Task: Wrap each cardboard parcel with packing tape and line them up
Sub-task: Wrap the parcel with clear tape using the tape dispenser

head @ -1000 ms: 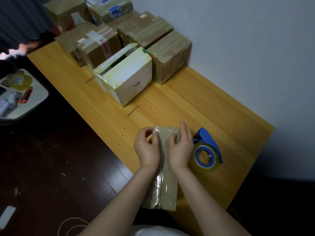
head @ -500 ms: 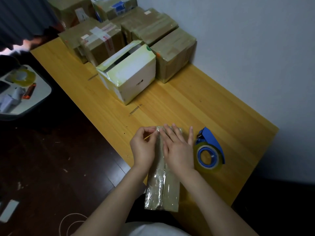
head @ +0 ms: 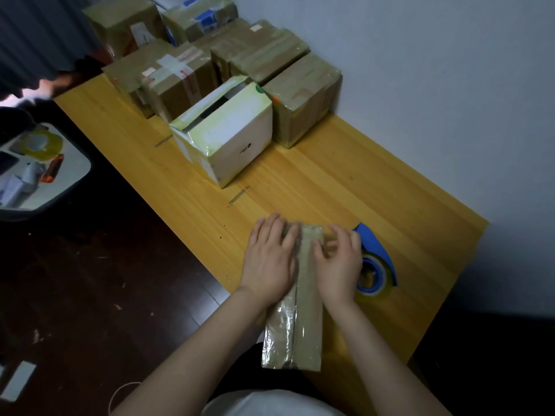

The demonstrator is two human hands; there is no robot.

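Note:
A long, narrow cardboard parcel covered in glossy tape lies lengthwise on the near edge of the wooden table, its near end hanging over the edge. My left hand rests flat on the parcel's far left side, fingers spread. On the far right side, my right hand presses with bent fingers. A blue tape dispenser with a clear roll sits just right of my right hand.
A white and green box with an open top stands mid-table. Behind it, several taped brown parcels are lined up against the wall. A grey tray with a tape roll and small items sits left, above the dark floor.
My left hand went from pinching the parcel's far end to lying flat on its left side. My right hand slid from the top over to the right edge.

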